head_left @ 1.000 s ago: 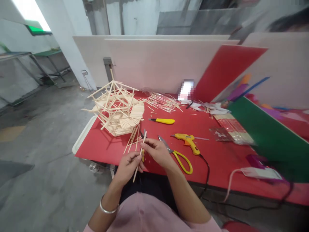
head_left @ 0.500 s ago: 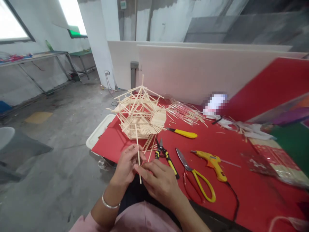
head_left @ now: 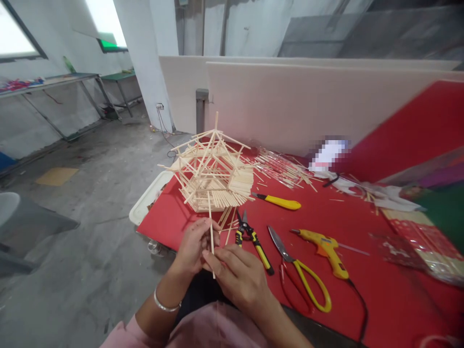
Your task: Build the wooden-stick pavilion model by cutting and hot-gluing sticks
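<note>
My left hand [head_left: 193, 244] and my right hand [head_left: 237, 275] meet at the near edge of the red table [head_left: 348, 285]. Together they pinch one thin wooden stick [head_left: 210, 227], held nearly upright between the fingers of both. Just beyond the hands stands a small house built of wooden sticks [head_left: 213, 171]. A few loose sticks [head_left: 228, 223] lie on the table between the house and my hands. Black and yellow cutting pliers [head_left: 252, 238] lie right beside my right hand.
Yellow-handled scissors [head_left: 300, 275], a yellow glue gun [head_left: 326, 246] with a black cord and a yellow utility knife [head_left: 281, 201] lie to the right. A heap of sticks [head_left: 282, 166] sits at the back. White boards [head_left: 290, 104] stand behind; a white tray [head_left: 148, 198] at the left edge.
The stick has been turned from a slant to nearly upright, my right hand shifting from its top to its lower part. The view swung left, so everything sits further right.
</note>
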Motion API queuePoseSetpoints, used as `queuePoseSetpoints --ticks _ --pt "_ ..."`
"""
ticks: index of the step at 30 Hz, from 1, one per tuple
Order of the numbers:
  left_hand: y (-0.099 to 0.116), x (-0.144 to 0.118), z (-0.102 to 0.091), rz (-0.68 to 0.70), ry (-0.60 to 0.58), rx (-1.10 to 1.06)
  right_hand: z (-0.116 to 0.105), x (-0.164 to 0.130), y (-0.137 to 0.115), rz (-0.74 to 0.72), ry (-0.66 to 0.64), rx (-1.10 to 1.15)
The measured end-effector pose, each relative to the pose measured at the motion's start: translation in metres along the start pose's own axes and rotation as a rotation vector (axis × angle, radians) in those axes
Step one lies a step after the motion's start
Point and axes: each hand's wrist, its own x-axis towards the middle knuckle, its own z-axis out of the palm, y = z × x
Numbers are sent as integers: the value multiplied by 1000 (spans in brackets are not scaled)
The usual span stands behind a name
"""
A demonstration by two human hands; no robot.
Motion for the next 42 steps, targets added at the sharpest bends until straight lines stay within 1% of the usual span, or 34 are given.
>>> queuePoseSetpoints --ticks 9,16,25,31,35,39,42 --pt "0 4 3 4 23 49 -3 -2 1 -2 1 7" --pt "-4 4 2 19 41 85 -1 -5 2 8 -35 36" --pt "-4 8 1 44 11 110 0 -2 2 12 -4 -6" --pt "-1 9 4 62 25 113 1 -6 2 12 -2 1" --pt "0 9 9 31 32 71 -1 -7 4 26 13 20" --pt "0 14 10 -7 68 -29 -2 -8 3 34 13 6" --pt "2 19 9 -40 110 -63 -2 -8 3 30 17 17"
